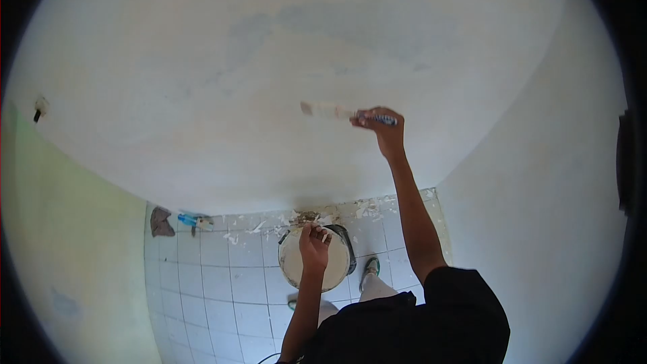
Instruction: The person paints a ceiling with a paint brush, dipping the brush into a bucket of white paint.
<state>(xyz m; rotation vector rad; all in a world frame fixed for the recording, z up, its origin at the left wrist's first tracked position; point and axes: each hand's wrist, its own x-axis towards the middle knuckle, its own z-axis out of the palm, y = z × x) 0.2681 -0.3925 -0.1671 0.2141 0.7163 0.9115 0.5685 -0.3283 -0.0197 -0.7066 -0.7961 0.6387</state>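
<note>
My right hand is closed around the handle of a paintbrush, held out at the wall. The brush points left, its pale bristle end close over the wall surface. The wall is whitish with faint grey-blue patches higher up. Lower down, my left hand hangs above a round bucket of cream-coloured paint, its fingers loosely curled and a little apart. I see nothing held in it. The bucket stands on the floor near the foot of the wall, with a dark shape along its right side.
White flakes lie on the tiled floor along the wall's base. A dark cloth and a blue item lie at the left. A socket-like fitting sits on the wall. My shoe stands right of the bucket.
</note>
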